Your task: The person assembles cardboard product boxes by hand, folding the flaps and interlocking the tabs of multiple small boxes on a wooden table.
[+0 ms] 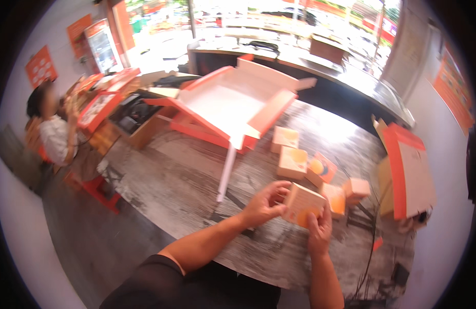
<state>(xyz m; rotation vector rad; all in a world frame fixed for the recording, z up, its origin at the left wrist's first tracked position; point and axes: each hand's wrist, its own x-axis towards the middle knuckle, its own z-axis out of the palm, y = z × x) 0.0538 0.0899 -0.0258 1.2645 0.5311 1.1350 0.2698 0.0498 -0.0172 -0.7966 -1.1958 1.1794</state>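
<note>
**A:** What are your hands doing?

**B:** Your left hand (266,203) and your right hand (319,229) both hold one small box (302,204). It is cream with an orange spot. Your left hand grips its left side with bent fingers. Your right hand grips it from below, with the thumb on the front. The box is tilted and sits just above the counter (186,175).

**A:** What is close to your hands?

**B:** More small boxes (292,161) like it lie on the counter, just past your hands and a bit to the right. One of them (334,200) touches the box you hold, right beside your right hand.

**A:** And farther away?

**B:** Well past your left hand is a big flat open box (233,100), white inside with orange edges. A long white strip (226,172) hangs down from it toward your left hand. Far off to the right of your right hand, a folded orange and brown carton (410,172) stands at the edge of the counter.

**A:** Is anybody else there?

**B:** Yes. A person (53,131) in a white top sits far off to the left of your left hand, away from the counter.
</note>
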